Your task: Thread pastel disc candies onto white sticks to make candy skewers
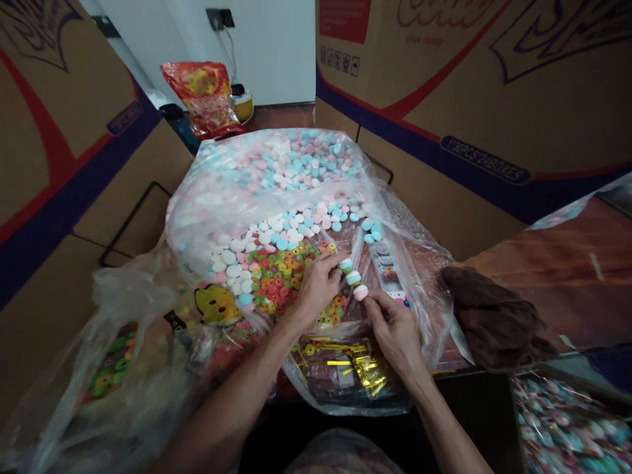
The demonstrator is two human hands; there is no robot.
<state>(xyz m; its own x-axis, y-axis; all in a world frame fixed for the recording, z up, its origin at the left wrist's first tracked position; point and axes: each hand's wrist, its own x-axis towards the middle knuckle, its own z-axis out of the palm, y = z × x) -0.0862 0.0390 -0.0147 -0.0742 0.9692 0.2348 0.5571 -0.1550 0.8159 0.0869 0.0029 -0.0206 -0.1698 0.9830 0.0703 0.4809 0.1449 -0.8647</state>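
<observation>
Between my two hands stretches a short row of candies (pixel 353 278), pastel blue, white and pink pieces with green and yellow bits between them. My left hand (pixel 318 283) is closed at the row's upper end, its fingertips partly hidden. At the lower end, my right hand (pixel 395 322) pinches near the pink piece. Colourful ring candies (pixel 279 283) lie in a heap beside and under my left hand. Behind them spread many round pastel candies (pixel 296 227), partly under clear plastic sheeting (pixel 237 204). Gold twist ties (pixel 368 368) lie in front of my hands.
Large cardboard boxes (pixel 474 99) flank the table on both sides. A red snack bag (pixel 202 99) stands at the back. Brown cloth (pixel 494 316) lies at right, above a container of wrapped candies (pixel 573 428). A clear plastic bag (pixel 118 368) is at left.
</observation>
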